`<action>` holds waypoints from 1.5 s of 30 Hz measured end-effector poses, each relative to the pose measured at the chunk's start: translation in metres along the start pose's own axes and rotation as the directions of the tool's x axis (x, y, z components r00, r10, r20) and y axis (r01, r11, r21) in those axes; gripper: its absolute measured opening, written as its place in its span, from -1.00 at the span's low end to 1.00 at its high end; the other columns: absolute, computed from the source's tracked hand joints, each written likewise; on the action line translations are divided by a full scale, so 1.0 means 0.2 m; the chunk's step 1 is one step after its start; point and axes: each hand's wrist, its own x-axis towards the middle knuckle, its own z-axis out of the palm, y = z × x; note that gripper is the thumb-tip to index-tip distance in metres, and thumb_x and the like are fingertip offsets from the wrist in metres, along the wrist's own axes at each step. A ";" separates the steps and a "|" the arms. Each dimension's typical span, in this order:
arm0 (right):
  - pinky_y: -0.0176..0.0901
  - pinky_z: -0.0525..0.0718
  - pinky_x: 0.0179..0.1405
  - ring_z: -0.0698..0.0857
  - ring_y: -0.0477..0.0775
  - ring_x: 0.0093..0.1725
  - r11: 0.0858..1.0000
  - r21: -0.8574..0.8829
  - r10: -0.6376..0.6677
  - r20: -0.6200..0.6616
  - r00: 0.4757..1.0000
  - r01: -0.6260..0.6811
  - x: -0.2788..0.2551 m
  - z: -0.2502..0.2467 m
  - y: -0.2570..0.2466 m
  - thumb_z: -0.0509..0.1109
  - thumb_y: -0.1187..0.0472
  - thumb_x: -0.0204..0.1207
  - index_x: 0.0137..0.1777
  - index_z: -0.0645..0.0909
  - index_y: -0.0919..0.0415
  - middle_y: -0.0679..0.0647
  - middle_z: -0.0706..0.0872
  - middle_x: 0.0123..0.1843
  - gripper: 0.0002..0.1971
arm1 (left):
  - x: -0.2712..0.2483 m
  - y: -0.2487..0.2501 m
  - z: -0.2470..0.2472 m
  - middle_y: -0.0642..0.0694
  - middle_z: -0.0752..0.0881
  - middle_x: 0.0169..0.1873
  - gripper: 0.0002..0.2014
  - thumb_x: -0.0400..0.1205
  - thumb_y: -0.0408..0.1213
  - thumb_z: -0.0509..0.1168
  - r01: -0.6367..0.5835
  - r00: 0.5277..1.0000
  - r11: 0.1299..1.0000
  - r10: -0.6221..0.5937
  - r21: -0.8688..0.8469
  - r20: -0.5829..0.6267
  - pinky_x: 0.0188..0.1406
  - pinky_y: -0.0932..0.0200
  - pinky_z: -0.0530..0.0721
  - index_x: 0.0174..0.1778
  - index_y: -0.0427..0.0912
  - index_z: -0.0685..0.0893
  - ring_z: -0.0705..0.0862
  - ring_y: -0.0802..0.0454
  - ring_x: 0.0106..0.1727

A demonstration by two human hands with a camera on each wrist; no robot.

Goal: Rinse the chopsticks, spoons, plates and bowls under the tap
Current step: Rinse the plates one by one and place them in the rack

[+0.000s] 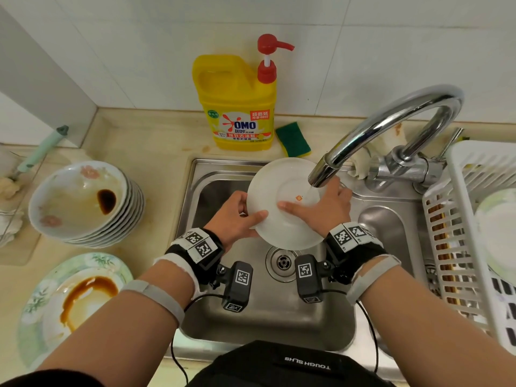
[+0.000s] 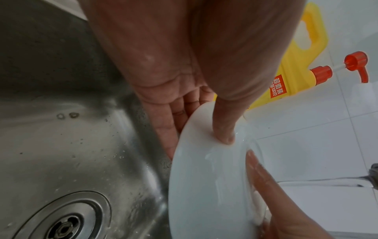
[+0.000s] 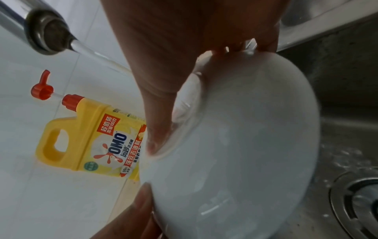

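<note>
A white plate (image 1: 279, 185) with a small orange mark is held tilted over the sink (image 1: 251, 317), right under the tap's spout (image 1: 324, 171). Water (image 3: 98, 58) runs from the spout onto the plate's face. My left hand (image 1: 245, 215) grips the left rim, its thumb (image 2: 225, 129) on top and its fingers beneath. My right hand (image 1: 321, 203) holds the right side, with the thumb (image 3: 157, 129) laid across the wet face and the fingers curled behind the rim. In the right wrist view the plate's underside (image 3: 255, 129) fills the middle.
A stack of dirty bowls (image 1: 83, 202) and a sauce-stained plate (image 1: 69, 303) sit on the counter to the left. A yellow detergent bottle (image 1: 237, 107) and a sponge (image 1: 293, 138) stand behind the sink. A white drying rack (image 1: 474, 219) with chopsticks (image 1: 441, 247) is at the right.
</note>
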 end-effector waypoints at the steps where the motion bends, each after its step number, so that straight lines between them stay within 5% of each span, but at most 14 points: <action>1: 0.26 0.43 0.54 0.30 0.37 0.62 1.000 0.006 0.003 -0.003 1.000 -0.003 0.00 0.00 0.00 0.69 -0.46 0.01 0.69 0.01 -0.09 0.21 0.17 0.63 0.33 | 0.00 0.00 0.00 -0.28 0.69 0.23 -0.56 0.59 -0.31 0.54 0.002 1.000 1.000 -0.002 0.003 0.002 0.07 -0.25 0.84 0.30 -0.22 0.51 0.73 -0.18 0.27; 11: 0.23 0.44 0.56 0.37 0.36 0.56 0.995 0.085 0.058 -0.063 0.996 -0.052 0.00 0.00 -0.01 0.67 -0.40 0.19 0.66 0.15 -0.03 0.24 0.27 0.59 0.14 | -0.04 -0.03 0.06 -0.28 0.68 0.24 -0.54 0.61 -0.36 0.51 0.030 0.999 1.000 -0.030 -0.006 0.025 -0.14 0.02 0.85 0.32 -0.31 0.44 0.75 -0.07 0.16; 15: 0.25 0.50 0.51 0.45 0.36 0.49 0.980 0.174 0.114 -0.065 0.991 -0.101 0.02 -0.01 0.02 0.59 -0.40 0.30 0.61 0.23 -0.13 0.22 0.31 0.56 -0.04 | -0.04 -0.03 0.07 -0.27 0.69 0.25 -0.54 0.60 -0.35 0.53 0.032 0.998 1.000 -0.032 0.000 0.050 -0.04 -0.17 0.86 0.30 -0.31 0.45 0.76 -0.15 0.21; 21: 0.17 0.42 0.57 0.43 0.20 0.59 0.980 0.195 -0.040 -0.036 0.999 0.046 0.08 -0.05 0.11 0.42 -0.22 0.59 0.61 0.41 -0.05 0.11 0.47 0.61 -0.37 | -0.03 -0.02 0.04 -0.26 0.71 0.23 -0.55 0.59 -0.32 0.54 0.033 0.999 0.999 -0.032 -0.022 0.016 -0.06 -0.11 0.86 0.31 -0.28 0.51 0.75 -0.14 0.22; 27: 0.23 0.39 0.58 0.28 0.21 0.63 0.995 0.081 -0.071 0.148 0.986 0.060 0.04 -0.05 0.14 0.61 -0.42 0.19 0.74 0.14 -0.10 0.16 0.29 0.62 0.16 | -0.01 0.01 0.04 -0.29 0.70 0.19 -0.55 0.62 -0.31 0.51 0.028 0.999 0.999 -0.029 -0.020 -0.035 -0.07 -0.08 0.87 0.36 -0.30 0.52 0.76 -0.13 0.18; 30: 0.22 0.36 0.59 0.23 0.21 0.65 0.996 0.057 -0.078 0.089 0.993 0.073 0.01 -0.03 0.13 0.72 -0.35 0.14 0.75 0.02 -0.10 0.15 0.19 0.65 0.28 | -0.01 0.00 0.05 -0.29 0.71 0.17 -0.55 0.61 -0.31 0.52 0.015 1.000 1.000 -0.015 0.004 -0.013 -0.15 0.05 0.84 0.34 -0.29 0.51 0.77 -0.11 0.14; 34: 0.23 0.42 0.57 0.32 0.28 0.61 0.994 0.104 -0.019 -0.048 0.999 0.024 0.01 -0.02 0.07 0.64 -0.40 0.23 0.68 0.15 -0.10 0.19 0.24 0.62 0.10 | -0.02 -0.01 0.07 -0.29 0.72 0.18 -0.55 0.60 -0.32 0.53 0.035 0.999 0.999 -0.034 -0.026 0.012 -0.17 0.06 0.83 0.32 -0.29 0.49 0.77 -0.12 0.15; 39: -0.12 0.35 0.28 0.45 0.23 0.48 0.976 0.206 -0.065 -0.044 0.997 0.073 0.01 -0.07 0.07 0.45 -0.16 0.61 0.61 0.32 -0.10 0.22 0.30 0.60 -0.37 | -0.02 -0.02 0.03 -0.27 0.72 0.25 -0.54 0.61 -0.34 0.52 0.083 0.996 0.991 -0.082 -0.102 0.019 0.04 -0.17 0.85 0.37 -0.28 0.50 0.75 -0.17 0.26; 45: 0.05 0.39 0.50 0.34 0.07 0.55 0.965 0.222 -0.144 0.015 0.990 0.137 -0.01 -0.05 0.10 0.64 -0.13 0.43 0.67 0.23 -0.07 0.08 0.25 0.63 -0.10 | -0.02 -0.02 0.00 -0.16 0.70 0.32 -0.54 0.66 -0.25 0.47 0.100 0.994 0.976 -0.104 -0.192 -0.012 0.00 -0.04 0.82 0.45 -0.08 0.48 0.73 -0.14 0.29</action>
